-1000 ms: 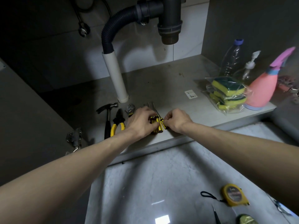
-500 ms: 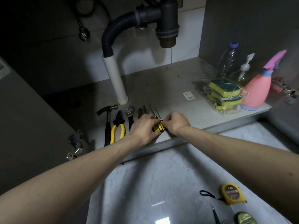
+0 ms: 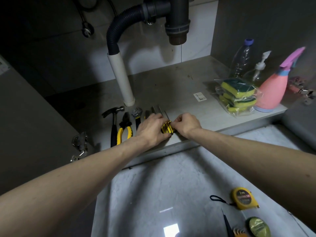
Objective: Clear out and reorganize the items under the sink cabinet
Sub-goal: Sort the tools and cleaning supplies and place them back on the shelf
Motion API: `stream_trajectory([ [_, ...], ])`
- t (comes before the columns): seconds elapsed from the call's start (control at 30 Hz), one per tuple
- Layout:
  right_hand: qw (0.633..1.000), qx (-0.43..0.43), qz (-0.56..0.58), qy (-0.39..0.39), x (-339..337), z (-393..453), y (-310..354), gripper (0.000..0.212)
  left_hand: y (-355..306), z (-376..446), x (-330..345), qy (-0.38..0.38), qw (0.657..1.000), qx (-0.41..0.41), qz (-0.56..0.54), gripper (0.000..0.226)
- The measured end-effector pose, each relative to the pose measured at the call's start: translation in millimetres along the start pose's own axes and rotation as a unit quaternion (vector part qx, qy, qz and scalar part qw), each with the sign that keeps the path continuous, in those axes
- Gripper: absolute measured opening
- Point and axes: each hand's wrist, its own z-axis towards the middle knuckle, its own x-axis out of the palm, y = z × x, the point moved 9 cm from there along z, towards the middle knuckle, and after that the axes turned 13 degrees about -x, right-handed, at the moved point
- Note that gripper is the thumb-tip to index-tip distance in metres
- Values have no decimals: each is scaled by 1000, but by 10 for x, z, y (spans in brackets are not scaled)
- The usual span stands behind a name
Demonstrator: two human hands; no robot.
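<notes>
Drain pipe (image 3: 177,23), cabinet hinge (image 3: 80,142).

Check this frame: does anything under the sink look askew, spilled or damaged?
Nothing spilled or damaged. The hammer, pliers and wrench lie in a neat row, sponges stay bagged, bottles stand upright. Only the tape measure lies outside, on the floor.
</notes>
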Motion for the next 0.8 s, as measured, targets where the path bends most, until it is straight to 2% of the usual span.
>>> stream_trajectory([
  [0.13,999,-26,-21,6,-169,-88,2,19,-111,-61,-120,-32,999,11,-42,44],
  [0.23,998,-55,-40,3,-380,-313,-47,25,-351,-244,-159,-65,992,55,-90,29],
  [0.3,996,-71,-48,-1,-520,-551,-144,27,-557,-426,-85,-56,987,89,-124,20],
  [0.43,996,-73,-44,37,-631,-1170,-521,27,-929,-850,405,69,976,120,-167,15],
  [0.53,991,-46,-66,105,-581,-1701,-883,24,-1192,-1246,906,182,962,160,-124,18],
  [0.63,983,-11,-76,166,-475,-2243,-1204,23,-1439,-1681,1274,271,931,232,-75,28],
  [0.7,978,5,-94,187,-409,-2547,-1370,24,-1599,-1945,1424,301,903,303,-51,35],
  [0.8,976,9,-110,188,-345,-2897,-1533,21,-1789,-2166,1567,300,875,380,-19,36],
])
